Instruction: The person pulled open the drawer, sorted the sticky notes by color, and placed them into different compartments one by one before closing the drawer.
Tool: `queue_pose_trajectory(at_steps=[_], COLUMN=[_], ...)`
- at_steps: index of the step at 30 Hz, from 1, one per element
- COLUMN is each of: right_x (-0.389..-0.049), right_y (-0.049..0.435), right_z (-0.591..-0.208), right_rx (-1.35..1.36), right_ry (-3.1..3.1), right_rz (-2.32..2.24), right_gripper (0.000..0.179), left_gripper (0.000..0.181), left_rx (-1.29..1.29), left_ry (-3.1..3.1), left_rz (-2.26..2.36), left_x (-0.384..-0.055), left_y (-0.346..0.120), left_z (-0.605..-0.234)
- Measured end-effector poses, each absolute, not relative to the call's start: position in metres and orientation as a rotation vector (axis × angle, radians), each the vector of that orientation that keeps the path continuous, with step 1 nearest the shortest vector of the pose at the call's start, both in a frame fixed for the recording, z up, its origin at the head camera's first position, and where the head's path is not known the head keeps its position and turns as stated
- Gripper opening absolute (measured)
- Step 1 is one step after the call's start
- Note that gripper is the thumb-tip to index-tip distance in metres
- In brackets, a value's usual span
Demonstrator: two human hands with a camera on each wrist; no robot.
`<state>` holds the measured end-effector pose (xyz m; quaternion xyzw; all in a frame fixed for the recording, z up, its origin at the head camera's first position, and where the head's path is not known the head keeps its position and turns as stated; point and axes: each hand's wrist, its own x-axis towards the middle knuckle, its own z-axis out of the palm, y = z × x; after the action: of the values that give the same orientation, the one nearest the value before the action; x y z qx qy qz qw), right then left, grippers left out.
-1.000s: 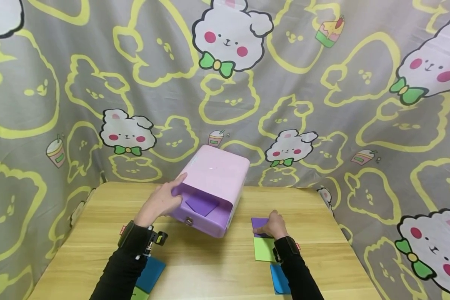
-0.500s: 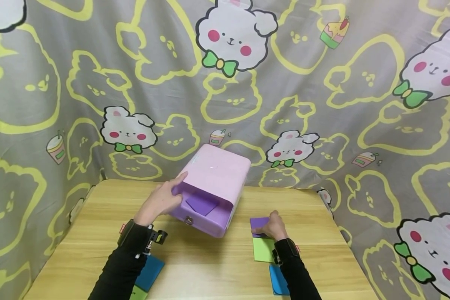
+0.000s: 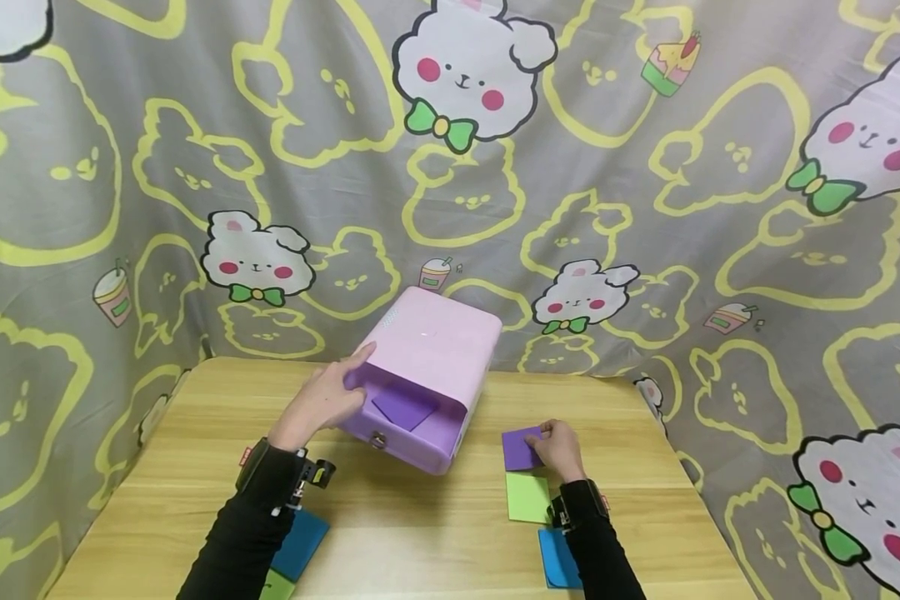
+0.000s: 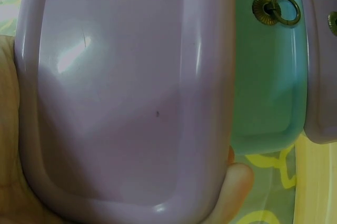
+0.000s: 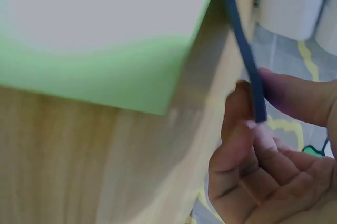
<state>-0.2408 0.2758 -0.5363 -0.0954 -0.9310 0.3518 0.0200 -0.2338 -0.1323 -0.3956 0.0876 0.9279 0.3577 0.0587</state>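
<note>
In the head view, my left hand grips the left corner of the pulled-out purple drawer of a pink cabinet. The left wrist view shows the hand around that drawer's front, a palm on one side and a fingertip on the other. A dark purple sheet lies inside the drawer. To the right, my right hand pinches the edge of a purple square. From the right wrist this square appears edge-on and raised, between thumb and fingers, beside a light green square on the table.
A blue square lies near my right sleeve, below the green one. By my left sleeve are a darker blue piece and a green piece. A turquoise drawer with a ring pull sits under the purple one. A patterned curtain hangs behind.
My right hand has shifted slightly right and now pinches the purple square's right edge, uncovering more of it and of the green square. The left hand and drawer stay put.
</note>
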Motion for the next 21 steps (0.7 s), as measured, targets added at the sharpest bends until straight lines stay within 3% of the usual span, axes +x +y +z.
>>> queue_pose_trajectory(at_steps=[6,21], right_x=[-0.241,-0.238], right_y=[0.283,0.297], right_z=[-0.528,-0.514], right_rx=[-0.345,-0.502], right_ry=[-2.828,-2.686], right_rz=[1.313,1.616], right_gripper=[0.022,0.027], left_gripper=[0.084,0.084], left_rx=[0.27,0.272], left_ry=[2.833,2.819], left_rz=[1.062,1.07], left_x=[-0.233,-0.233], left_y=[-0.131,-0.131], left_z=[-0.394,-0.394])
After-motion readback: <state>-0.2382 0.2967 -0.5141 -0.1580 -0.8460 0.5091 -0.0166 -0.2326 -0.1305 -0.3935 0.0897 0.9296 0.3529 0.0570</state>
